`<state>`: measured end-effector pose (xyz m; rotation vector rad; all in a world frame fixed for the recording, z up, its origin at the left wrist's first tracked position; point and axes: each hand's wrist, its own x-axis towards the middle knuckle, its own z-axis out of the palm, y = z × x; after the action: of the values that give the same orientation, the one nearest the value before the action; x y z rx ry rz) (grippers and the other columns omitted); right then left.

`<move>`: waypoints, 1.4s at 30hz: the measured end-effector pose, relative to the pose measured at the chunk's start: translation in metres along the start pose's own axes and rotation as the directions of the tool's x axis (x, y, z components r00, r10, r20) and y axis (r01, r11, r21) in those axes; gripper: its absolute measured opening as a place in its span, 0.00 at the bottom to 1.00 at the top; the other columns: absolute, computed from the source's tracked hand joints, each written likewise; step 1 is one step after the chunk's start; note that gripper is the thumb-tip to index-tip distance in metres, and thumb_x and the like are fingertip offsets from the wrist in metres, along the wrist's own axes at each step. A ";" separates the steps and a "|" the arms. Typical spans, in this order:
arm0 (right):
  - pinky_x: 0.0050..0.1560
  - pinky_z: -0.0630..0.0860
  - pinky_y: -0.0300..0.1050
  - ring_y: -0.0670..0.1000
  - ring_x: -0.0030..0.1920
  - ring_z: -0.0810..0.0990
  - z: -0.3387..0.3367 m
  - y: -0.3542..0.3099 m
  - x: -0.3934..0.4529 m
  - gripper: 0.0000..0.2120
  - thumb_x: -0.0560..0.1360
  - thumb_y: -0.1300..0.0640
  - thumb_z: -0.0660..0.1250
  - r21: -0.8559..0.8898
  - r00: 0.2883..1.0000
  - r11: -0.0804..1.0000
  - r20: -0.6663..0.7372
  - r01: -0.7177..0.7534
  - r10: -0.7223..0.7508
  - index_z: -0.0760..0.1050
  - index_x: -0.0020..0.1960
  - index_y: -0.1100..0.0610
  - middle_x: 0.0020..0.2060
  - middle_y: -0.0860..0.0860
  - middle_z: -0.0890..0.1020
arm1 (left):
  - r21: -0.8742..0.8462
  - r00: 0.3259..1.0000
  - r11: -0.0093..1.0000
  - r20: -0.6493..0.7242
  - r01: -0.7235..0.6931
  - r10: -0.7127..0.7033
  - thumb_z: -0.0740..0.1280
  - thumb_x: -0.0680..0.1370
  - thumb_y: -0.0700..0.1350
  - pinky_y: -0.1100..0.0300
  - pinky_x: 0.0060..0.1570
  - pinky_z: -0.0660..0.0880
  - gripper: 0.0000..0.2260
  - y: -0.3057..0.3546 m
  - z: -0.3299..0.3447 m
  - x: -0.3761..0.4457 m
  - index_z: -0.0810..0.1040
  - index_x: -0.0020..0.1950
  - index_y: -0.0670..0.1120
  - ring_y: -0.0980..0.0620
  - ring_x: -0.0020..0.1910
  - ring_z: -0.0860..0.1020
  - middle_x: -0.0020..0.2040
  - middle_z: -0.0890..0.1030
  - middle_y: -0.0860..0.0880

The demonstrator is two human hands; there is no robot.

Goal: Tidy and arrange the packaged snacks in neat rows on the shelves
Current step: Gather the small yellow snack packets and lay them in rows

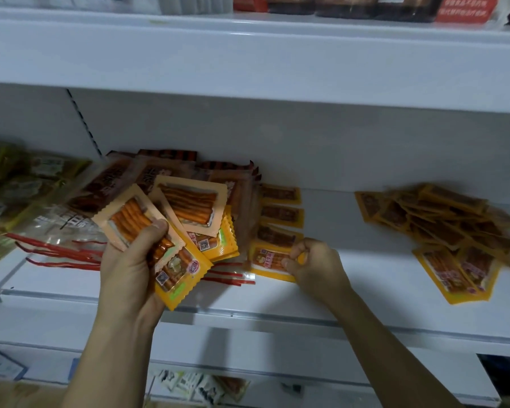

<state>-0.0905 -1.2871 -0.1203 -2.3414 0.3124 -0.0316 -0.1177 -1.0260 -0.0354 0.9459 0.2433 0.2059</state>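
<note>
A: Left hand (pixel 130 260) clutches a fanned stack of orange snack packets (pixel 186 228) above the shelf (pixel 365 278).

B: And the right hand (pixel 312 265) pinches one packet (pixel 270 260) lying flat, heading a short row.

White metal shelving unit (pixel 277 63) with plain white back panel (pixel 306 148), dim indoor light.
</note>
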 end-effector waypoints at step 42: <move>0.55 0.70 0.54 0.53 0.64 0.74 0.003 0.030 0.043 0.19 0.79 0.45 0.56 -0.343 0.792 0.755 -0.049 0.559 -0.609 0.77 0.65 0.49 0.63 0.48 0.78 | 0.025 1.000 1.000 -0.004 0.004 -0.004 0.67 0.77 0.35 0.47 0.52 0.83 0.11 -0.026 0.026 -0.013 0.80 0.55 0.48 0.45 0.50 0.85 0.52 0.84 0.44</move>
<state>-0.0553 -1.3153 -0.1468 -2.6681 -0.3941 -0.5136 -0.1201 -1.0647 -0.0405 0.9703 0.2516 0.2009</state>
